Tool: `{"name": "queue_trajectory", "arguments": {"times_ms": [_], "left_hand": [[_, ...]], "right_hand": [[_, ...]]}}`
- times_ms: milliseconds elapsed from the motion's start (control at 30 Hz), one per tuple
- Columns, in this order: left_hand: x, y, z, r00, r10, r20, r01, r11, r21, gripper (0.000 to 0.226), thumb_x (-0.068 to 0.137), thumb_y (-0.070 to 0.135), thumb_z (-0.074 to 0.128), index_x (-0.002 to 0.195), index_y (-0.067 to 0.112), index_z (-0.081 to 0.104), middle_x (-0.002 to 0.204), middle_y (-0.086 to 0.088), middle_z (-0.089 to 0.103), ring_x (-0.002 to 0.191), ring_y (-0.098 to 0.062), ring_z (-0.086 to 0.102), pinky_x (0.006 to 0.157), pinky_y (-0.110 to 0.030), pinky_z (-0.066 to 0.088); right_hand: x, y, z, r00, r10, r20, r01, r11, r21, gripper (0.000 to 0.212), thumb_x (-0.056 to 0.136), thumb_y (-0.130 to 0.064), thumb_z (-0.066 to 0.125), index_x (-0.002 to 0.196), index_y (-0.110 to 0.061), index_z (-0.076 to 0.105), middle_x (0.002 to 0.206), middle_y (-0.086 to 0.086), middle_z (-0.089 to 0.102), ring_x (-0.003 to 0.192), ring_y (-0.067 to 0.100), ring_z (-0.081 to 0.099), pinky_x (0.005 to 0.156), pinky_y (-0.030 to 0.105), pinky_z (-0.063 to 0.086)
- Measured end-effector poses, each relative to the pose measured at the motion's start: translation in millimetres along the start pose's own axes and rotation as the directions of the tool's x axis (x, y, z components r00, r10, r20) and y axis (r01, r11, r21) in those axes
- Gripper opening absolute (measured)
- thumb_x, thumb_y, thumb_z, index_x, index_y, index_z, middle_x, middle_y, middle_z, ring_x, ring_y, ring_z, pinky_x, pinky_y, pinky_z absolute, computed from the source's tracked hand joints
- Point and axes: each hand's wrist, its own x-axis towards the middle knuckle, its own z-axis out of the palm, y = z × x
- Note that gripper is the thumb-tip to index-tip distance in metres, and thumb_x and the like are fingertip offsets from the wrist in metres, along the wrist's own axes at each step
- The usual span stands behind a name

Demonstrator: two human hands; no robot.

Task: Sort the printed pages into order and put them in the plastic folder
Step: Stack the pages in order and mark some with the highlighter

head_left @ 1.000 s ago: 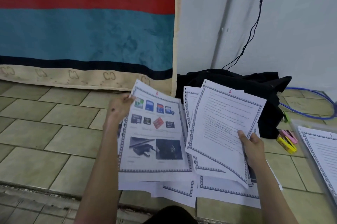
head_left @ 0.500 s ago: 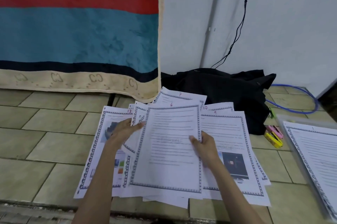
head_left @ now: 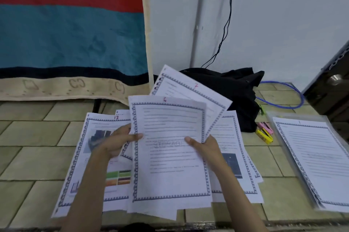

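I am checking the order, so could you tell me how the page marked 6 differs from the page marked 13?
Page 6 is all text; page 13 carries coloured pictures. Page 6 is held by the left hand and right hand; page 13 lies on the floor. Both share the patterned border.

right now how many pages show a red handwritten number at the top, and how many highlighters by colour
Pages with a readable red number: 3 – page 6, page 7, page 13
Pink highlighter: 1
Yellow highlighter: 1
Total: 5
Other pages' numbers are hidden or too faint to read.
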Motion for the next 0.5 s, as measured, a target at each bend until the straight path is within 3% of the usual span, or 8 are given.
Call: {"name": "queue_trajectory", "arguments": {"times_ms": [33,100,167,233,333,400,467,500], "left_hand": [[7,3,9,1.000,0.001,0.031,-0.001,1.000,0.015,0.092,0.032,0.045,0.093,0.113,0.016,0.061,0.110,0.001,0.071,0.103,-0.019,0.067,0.079,-0.030,0.056],[20,7,32,0.993,-0.013,0.121,0.018,0.999,-0.040,0.085,0.036,0.041,0.093,0.111,0.015,0.063,0.109,-0.001,0.071,0.102,-0.021,0.067,0.078,-0.032,0.056],[30,10,63,0.985,-0.034,0.168,0.040,0.999,-0.033,0.068,0.056,0.030,0.089,0.115,0.012,0.061,0.110,-0.002,0.071,0.099,-0.018,0.068,0.080,-0.032,0.057],[40,12,93,0.982,-0.057,0.178,0.065,0.997,-0.039,0.041,0.082,0.018,0.069,0.121,0.011,0.058,0.120,-0.008,0.066,0.103,-0.020,0.066,0.088,-0.036,0.054],[54,10,124,0.972,-0.095,0.215,0.117,0.989,-0.094,0.036,0.095,0.030,0.050,0.124,0.011,0.058,0.116,-0.006,0.066,0.102,-0.020,0.065,0.087,-0.031,0.053],[59,10,133,0.995,-0.095,0.015,0.094,0.991,0.091,0.038,0.098,0.030,0.045,0.130,0.012,0.054,0.116,-0.003,0.063,0.105,-0.019,0.061,0.092,-0.030,0.049],[67,4,129,0.956,0.027,-0.292,0.116,0.879,0.463,0.037,0.099,0.022,0.042,0.134,0.012,0.049,0.131,-0.006,0.053,0.119,-0.021,0.052,0.102,-0.029,0.040],[70,2,127,0.931,0.075,-0.357,0.138,0.833,0.536,0.037,0.098,0.017,0.043,0.134,0.011,0.047,0.138,-0.007,0.048,0.123,-0.023,0.048,0.103,-0.028,0.037]], "right_hand": [[0,0,-10,0.999,0.012,-0.031,-0.012,1.000,-0.011,0.043,0.070,-0.034,0.082,0.100,-0.008,0.067,0.091,0.003,0.075,0.085,0.023,0.071,0.071,0.033,0.060],[-2,1,-35,0.995,-0.001,-0.097,0.000,1.000,-0.004,0.040,0.074,-0.031,0.079,0.108,-0.014,0.067,0.101,0.002,0.073,0.094,0.020,0.069,0.085,0.039,0.057],[-5,5,-65,0.987,-0.027,-0.156,0.029,0.999,0.015,0.021,0.079,-0.023,0.075,0.099,-0.018,0.070,0.098,0.001,0.074,0.092,0.019,0.070,0.083,0.042,0.056],[-8,11,-93,0.967,-0.053,-0.251,0.055,0.998,0.001,0.012,0.081,-0.018,0.072,0.094,-0.017,0.071,0.096,0.003,0.073,0.090,0.022,0.070,0.079,0.042,0.057],[-15,23,-127,0.925,-0.047,-0.376,0.036,0.999,-0.036,0.017,0.086,-0.019,0.067,0.102,-0.013,0.068,0.100,0.010,0.070,0.091,0.026,0.067,0.081,0.041,0.053],[-20,29,-141,0.912,-0.018,-0.410,0.005,0.999,-0.035,0.019,0.090,-0.023,0.062,0.100,-0.009,0.066,0.094,0.014,0.068,0.087,0.027,0.065,0.079,0.041,0.051],[-23,35,-147,0.914,0.025,-0.406,-0.034,0.999,-0.014,0.020,0.093,-0.023,0.057,0.092,-0.004,0.063,0.080,0.013,0.063,0.073,0.024,0.060,0.067,0.035,0.050],[-22,40,-147,0.917,0.048,-0.397,-0.052,0.999,0.002,0.020,0.093,-0.022,0.056,0.087,-0.003,0.060,0.073,0.011,0.058,0.066,0.021,0.056,0.059,0.030,0.048]]}}
